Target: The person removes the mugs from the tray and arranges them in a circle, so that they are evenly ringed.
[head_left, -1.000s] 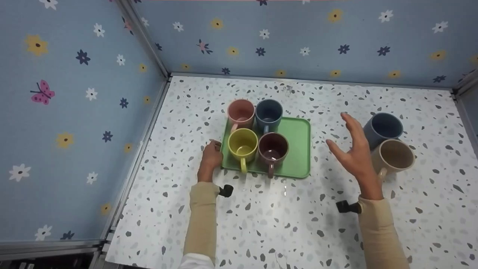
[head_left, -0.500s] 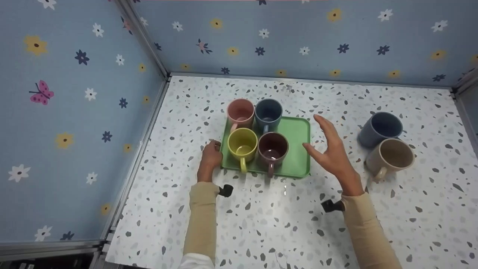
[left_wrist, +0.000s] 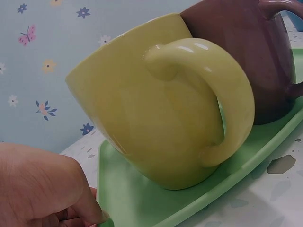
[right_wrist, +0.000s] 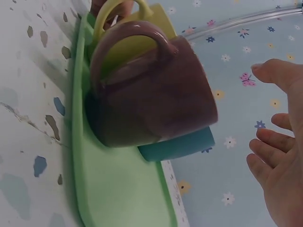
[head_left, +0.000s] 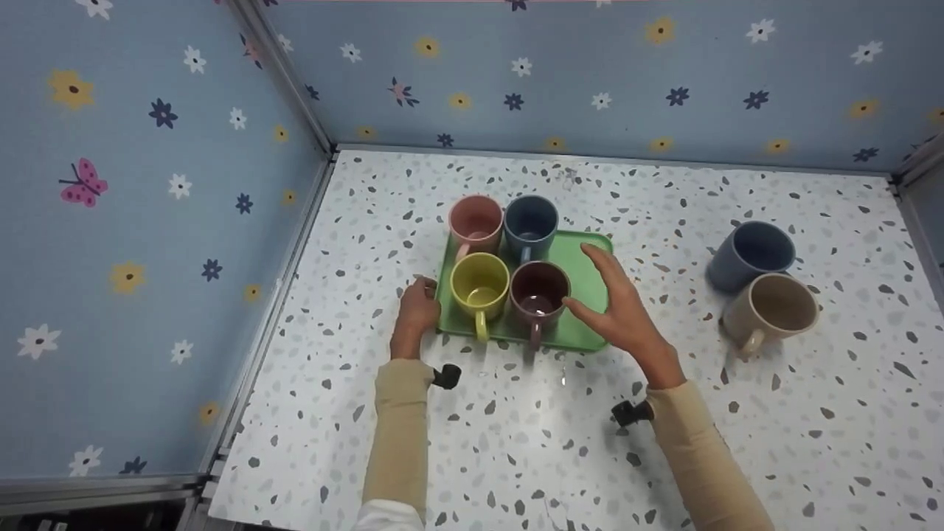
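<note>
My left hand (head_left: pixel 419 304) grips the left edge of a green tray (head_left: pixel 582 342); in the left wrist view its fingers are curled, with a fingertip at the rim. On the tray stand a yellow mug (head_left: pixel 479 284) and a maroon mug (head_left: pixel 540 284) in front, with a pink mug (head_left: pixel 476 221) and a blue mug (head_left: pixel 531 221) behind. Over the tray's right part hovers my right hand (head_left: pixel 619 313), thumb and fingers spread, holding nothing. Its thumb tip overlaps the maroon mug's rim in the head view, while the right wrist view shows the hand apart from that mug (right_wrist: pixel 151 99).
Right of the tray, a second blue mug (head_left: pixel 752 254) and a beige mug (head_left: pixel 773 310) stand close together on the speckled table (head_left: pixel 501 442). Flower-patterned panels (head_left: pixel 560 81) border the table at the back and left.
My right hand has moved left from beside the blue and beige mugs to over the tray's right part, its fingers staying spread. My left hand, the tray and the mugs have stayed put.
</note>
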Motion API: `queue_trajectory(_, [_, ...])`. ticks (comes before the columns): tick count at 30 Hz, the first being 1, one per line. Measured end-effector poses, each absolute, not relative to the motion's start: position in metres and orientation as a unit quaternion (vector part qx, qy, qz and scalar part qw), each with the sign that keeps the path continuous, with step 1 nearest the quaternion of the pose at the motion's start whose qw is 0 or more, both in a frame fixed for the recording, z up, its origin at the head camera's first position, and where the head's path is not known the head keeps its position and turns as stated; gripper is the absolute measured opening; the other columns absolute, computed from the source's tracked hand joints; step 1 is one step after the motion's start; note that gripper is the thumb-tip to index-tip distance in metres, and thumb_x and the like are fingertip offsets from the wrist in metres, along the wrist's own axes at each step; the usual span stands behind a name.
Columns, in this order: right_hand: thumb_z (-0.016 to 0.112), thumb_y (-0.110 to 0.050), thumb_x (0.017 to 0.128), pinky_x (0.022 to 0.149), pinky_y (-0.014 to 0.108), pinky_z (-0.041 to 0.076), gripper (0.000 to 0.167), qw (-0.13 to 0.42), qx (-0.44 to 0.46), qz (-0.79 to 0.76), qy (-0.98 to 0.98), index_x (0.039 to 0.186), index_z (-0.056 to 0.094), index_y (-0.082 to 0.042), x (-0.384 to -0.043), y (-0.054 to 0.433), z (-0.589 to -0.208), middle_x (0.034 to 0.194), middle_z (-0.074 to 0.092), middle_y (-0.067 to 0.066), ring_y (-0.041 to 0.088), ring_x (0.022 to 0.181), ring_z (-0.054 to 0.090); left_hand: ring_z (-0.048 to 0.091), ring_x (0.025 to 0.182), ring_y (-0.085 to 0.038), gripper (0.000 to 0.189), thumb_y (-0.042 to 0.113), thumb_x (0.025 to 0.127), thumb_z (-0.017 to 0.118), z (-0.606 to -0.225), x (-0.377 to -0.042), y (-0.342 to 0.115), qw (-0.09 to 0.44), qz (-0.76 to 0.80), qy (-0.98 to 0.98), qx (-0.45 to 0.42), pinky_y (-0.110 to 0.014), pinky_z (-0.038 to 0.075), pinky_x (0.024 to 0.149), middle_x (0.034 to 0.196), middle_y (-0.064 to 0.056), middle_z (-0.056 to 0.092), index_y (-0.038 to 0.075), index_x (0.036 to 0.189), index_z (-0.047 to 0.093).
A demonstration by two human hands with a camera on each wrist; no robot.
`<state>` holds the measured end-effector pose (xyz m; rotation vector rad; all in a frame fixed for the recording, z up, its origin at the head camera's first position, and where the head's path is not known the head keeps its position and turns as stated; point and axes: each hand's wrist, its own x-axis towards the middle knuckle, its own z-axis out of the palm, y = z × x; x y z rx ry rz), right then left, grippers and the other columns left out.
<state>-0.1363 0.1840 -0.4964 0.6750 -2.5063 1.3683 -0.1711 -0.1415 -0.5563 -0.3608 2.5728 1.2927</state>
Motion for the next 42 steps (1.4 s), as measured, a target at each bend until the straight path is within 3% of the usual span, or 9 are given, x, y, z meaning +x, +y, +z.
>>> queue_trajectory(13, [0.076,-0.040,0.078,0.113,0.047,0.027,0.090,0.027,0.224,0.456,-0.861,0.150,0.028,-0.015,-0.136,0.164,-0.509,0.153,0.033,0.008,0.022,0.141,0.029,0.055,0.115,-0.032,0.044,-0.002,0.083,0.038,-0.556,-0.172,-0.144,0.134,0.451,0.875,-0.117,-0.042,0.043,0.098,0.121,-0.022,0.060,-0.003,0.125,0.051])
queue_trajectory(17, [0.078,-0.041,0.076,0.114,0.044,0.027,0.096,0.014,0.234,0.463,-0.855,0.150,0.026,-0.009,-0.138,0.157,-0.516,0.152,0.032,0.012,0.021,0.141,0.030,0.055,0.114,-0.032,0.042,-0.001,0.085,0.041,-0.556,-0.172,-0.143,0.138,0.454,0.872,-0.123,-0.042,0.043,0.099,0.120,-0.022,0.060,-0.002,0.125,0.051])
queue_trajectory(24, [0.080,-0.039,0.075,0.115,0.046,0.025,0.102,0.010,0.238,0.470,-0.850,0.150,0.022,-0.001,-0.141,0.152,-0.522,0.153,0.029,0.020,0.027,0.142,0.029,0.054,0.117,-0.032,0.045,-0.004,0.082,0.037,-0.556,-0.173,-0.142,0.138,0.449,0.874,-0.125,-0.041,0.041,0.101,0.122,-0.022,0.058,-0.003,0.125,0.051])
queue_trajectory(32, [0.080,-0.040,0.074,0.115,0.045,0.025,0.104,0.019,0.217,0.479,-0.850,0.152,0.021,-0.006,-0.139,0.151,-0.525,0.153,0.032,0.018,0.027,0.141,0.031,0.054,0.114,-0.031,0.045,-0.004,0.083,0.038,-0.556,-0.173,-0.142,0.143,0.446,0.874,-0.132,-0.041,0.042,0.099,0.121,-0.020,0.059,-0.001,0.126,0.051])
queue_trajectory(42, [0.082,-0.044,0.070,0.112,0.042,0.032,0.100,0.065,0.188,0.478,-0.856,0.149,0.031,-0.010,-0.133,0.150,-0.528,0.148,0.043,0.011,0.024,0.136,0.041,0.055,0.113,-0.032,0.046,-0.003,0.080,0.038,-0.554,-0.170,-0.142,0.134,0.444,0.878,-0.122,-0.042,0.043,0.098,0.119,-0.022,0.059,-0.002,0.124,0.052])
